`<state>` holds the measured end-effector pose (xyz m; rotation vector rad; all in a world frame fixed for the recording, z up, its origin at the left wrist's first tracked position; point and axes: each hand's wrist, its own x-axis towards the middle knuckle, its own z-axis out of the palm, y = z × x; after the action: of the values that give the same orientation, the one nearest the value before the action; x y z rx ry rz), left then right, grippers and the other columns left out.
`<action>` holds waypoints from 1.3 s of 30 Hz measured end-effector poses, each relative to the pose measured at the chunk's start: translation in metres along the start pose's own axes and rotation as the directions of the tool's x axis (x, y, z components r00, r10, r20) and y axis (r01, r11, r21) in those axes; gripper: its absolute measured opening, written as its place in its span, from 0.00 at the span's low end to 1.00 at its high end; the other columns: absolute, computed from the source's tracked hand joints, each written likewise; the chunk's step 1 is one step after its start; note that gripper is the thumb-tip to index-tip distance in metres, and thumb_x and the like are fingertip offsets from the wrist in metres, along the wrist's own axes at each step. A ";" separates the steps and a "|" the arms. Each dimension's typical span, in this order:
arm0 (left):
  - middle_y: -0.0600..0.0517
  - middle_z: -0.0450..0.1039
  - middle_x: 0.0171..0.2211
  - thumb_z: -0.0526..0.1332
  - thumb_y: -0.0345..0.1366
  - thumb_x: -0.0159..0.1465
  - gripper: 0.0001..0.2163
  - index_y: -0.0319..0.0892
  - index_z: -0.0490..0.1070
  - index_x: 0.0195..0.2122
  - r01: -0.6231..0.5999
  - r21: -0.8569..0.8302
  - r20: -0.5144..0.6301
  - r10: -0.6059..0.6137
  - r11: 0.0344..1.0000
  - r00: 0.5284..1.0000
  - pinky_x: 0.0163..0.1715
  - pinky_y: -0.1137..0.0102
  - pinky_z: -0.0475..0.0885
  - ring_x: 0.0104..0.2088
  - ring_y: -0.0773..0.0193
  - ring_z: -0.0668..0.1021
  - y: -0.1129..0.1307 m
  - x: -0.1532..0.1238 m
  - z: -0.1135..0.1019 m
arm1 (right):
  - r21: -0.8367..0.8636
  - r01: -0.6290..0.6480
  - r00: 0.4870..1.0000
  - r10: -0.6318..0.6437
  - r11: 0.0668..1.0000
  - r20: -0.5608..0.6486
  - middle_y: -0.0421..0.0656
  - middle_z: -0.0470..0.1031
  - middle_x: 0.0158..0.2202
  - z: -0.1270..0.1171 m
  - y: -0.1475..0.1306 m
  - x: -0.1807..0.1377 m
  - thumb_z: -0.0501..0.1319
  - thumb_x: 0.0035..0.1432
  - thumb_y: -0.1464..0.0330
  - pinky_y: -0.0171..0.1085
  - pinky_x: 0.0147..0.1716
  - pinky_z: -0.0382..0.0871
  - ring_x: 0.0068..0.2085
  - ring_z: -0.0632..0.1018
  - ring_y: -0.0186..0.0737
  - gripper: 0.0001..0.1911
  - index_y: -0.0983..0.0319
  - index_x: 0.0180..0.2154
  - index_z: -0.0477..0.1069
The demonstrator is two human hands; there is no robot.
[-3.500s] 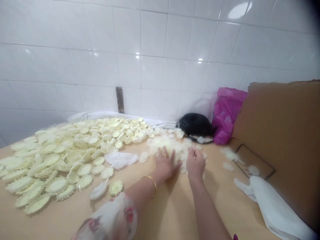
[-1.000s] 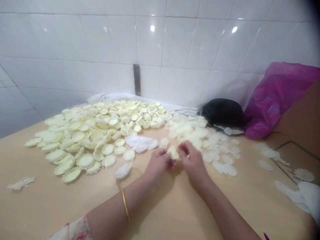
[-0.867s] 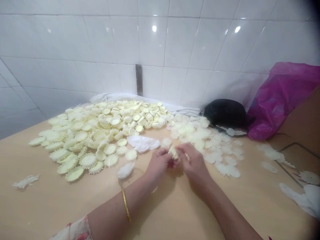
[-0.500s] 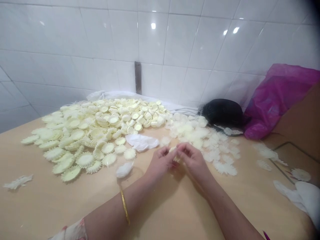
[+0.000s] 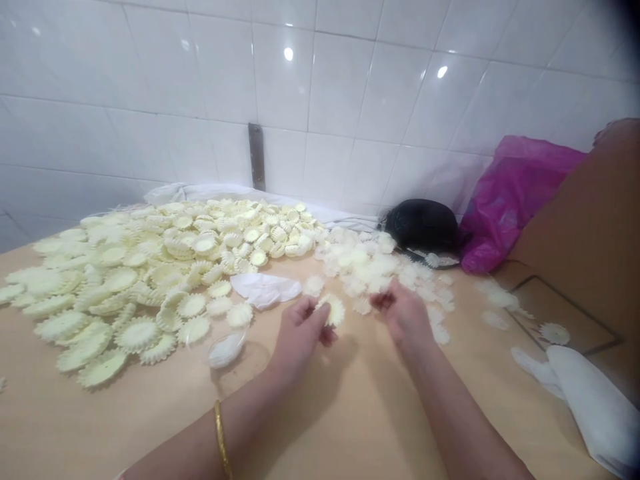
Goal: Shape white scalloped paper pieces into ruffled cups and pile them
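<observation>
My left hand (image 5: 299, 331) pinches a pale yellow disc with a toothed edge (image 5: 332, 311) between thumb and fingers, above the table. My right hand (image 5: 406, 315) is apart from it, at the near edge of a heap of thin, whitish flower-shaped pieces (image 5: 357, 260). Its fingers are curled together, and I cannot make out whether anything is in them. To the left spreads a big pile of pale yellow toothed discs (image 5: 165, 260). A crumpled white cloth or paper (image 5: 267, 288) and a small clear container with something white (image 5: 226, 350) lie near my left hand.
A black rounded object (image 5: 423, 223) and a magenta bag (image 5: 515, 193) stand by the tiled wall (image 5: 330, 87). A brown surface (image 5: 590, 247) rises at the right. A white object (image 5: 590, 407) lies at the table's right edge, with loose pieces (image 5: 554, 333) close by.
My hands have parted. The toothed disc stays in my left hand, while my right hand has moved right, beside the whitish pieces. The view has shifted to the right.
</observation>
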<state>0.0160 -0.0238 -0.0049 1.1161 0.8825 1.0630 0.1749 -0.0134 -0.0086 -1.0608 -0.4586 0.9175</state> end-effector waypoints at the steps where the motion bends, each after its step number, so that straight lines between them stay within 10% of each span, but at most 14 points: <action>1: 0.54 0.66 0.17 0.60 0.40 0.54 0.10 0.39 0.62 0.25 0.017 -0.013 -0.022 -0.017 1.000 1.000 0.21 0.74 0.65 0.19 0.69 0.71 0.000 0.000 -0.001 | 0.026 -0.029 1.000 0.029 0.999 0.004 0.34 0.65 0.14 0.000 -0.003 0.001 0.63 0.48 0.61 0.32 0.23 0.67 0.18 0.69 0.30 0.15 0.61 0.20 0.62; 9: 0.52 0.67 0.22 0.60 0.36 0.52 0.06 0.38 0.65 0.25 0.167 -0.102 -0.042 -0.172 0.981 0.984 0.20 0.74 0.64 0.19 0.70 0.71 0.004 0.000 0.004 | -0.026 -0.329 0.931 0.328 0.944 0.161 0.37 0.66 0.15 0.009 -0.012 -0.015 0.57 0.53 0.57 0.34 0.19 0.65 0.16 0.67 0.32 0.17 0.62 0.20 0.62; 13: 0.52 0.67 0.21 0.59 0.33 0.52 0.05 0.38 0.64 0.24 0.201 -0.132 -0.055 -0.210 0.971 0.976 0.20 0.75 0.63 0.19 0.70 0.71 0.005 -0.003 0.005 | -0.252 -0.082 0.979 0.125 0.964 0.161 0.40 0.66 0.19 0.003 -0.012 -0.011 0.57 0.51 0.54 0.40 0.27 0.67 0.21 0.69 0.36 0.18 0.61 0.21 0.62; 15: 0.52 0.67 0.21 0.58 0.30 0.52 0.03 0.38 0.64 0.24 0.222 -0.157 -0.056 -0.233 0.962 0.971 0.19 0.75 0.63 0.19 0.70 0.71 0.007 -0.003 0.006 | -0.541 0.267 0.964 -0.213 0.798 0.161 0.43 0.68 0.25 -0.001 -0.012 -0.009 0.57 0.50 0.56 0.45 0.35 0.66 0.29 0.71 0.42 0.15 0.61 0.22 0.65; 17: 0.51 0.68 0.21 0.58 0.27 0.51 0.01 0.37 0.65 0.24 0.231 -0.189 -0.045 -0.244 0.954 0.969 0.20 0.75 0.63 0.19 0.69 0.71 0.009 -0.004 0.007 | -0.741 0.499 0.824 -0.511 0.449 0.246 0.47 0.69 0.32 -0.002 -0.011 -0.010 0.57 0.50 0.60 0.48 0.42 0.62 0.39 0.70 0.48 0.11 0.61 0.25 0.68; 19: 0.50 0.68 0.20 0.56 0.25 0.50 0.03 0.36 0.66 0.25 0.238 -0.224 -0.029 -0.251 0.945 0.968 0.20 0.74 0.64 0.19 0.69 0.71 0.010 -0.004 0.008 | -0.769 0.583 0.734 -0.575 0.262 0.361 0.49 0.69 0.36 -0.001 -0.011 -0.014 0.56 0.51 0.62 0.48 0.44 0.60 0.42 0.69 0.48 0.10 0.62 0.28 0.70; 23: 0.49 0.69 0.20 0.57 0.22 0.49 0.05 0.35 0.68 0.26 0.236 -0.258 0.014 -0.241 0.937 0.970 0.21 0.73 0.65 0.19 0.69 0.70 0.009 -0.002 0.008 | -0.645 0.548 0.818 -0.184 0.533 0.544 0.44 0.72 0.31 0.008 -0.011 -0.030 0.58 0.51 0.60 0.40 0.35 0.65 0.33 0.72 0.41 0.12 0.61 0.32 0.69; 27: 0.50 0.69 0.19 0.60 0.26 0.49 0.03 0.35 0.69 0.27 0.225 -0.210 0.095 -0.209 0.951 0.973 0.22 0.73 0.65 0.19 0.70 0.70 0.004 -0.001 0.006 | -0.563 0.337 0.793 0.095 0.755 0.601 0.38 0.71 0.23 0.015 -0.005 -0.042 0.59 0.49 0.63 0.35 0.26 0.65 0.25 0.72 0.36 0.08 0.61 0.29 0.66; 39: 0.53 0.65 0.19 0.63 0.37 0.50 0.09 0.37 0.66 0.23 0.075 -0.068 0.138 -0.065 0.995 0.988 0.22 0.74 0.63 0.20 0.71 0.67 -0.002 0.003 0.001 | -0.662 0.557 0.827 -0.270 0.500 0.493 0.36 0.62 0.17 0.021 0.017 -0.046 0.50 0.55 0.66 0.33 0.22 0.55 0.22 0.64 0.35 0.13 0.59 0.19 0.56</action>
<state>0.0182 -0.0218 -0.0062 1.0760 0.7637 0.9426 0.1266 -0.0365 -0.0098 -1.4958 -1.4602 0.3996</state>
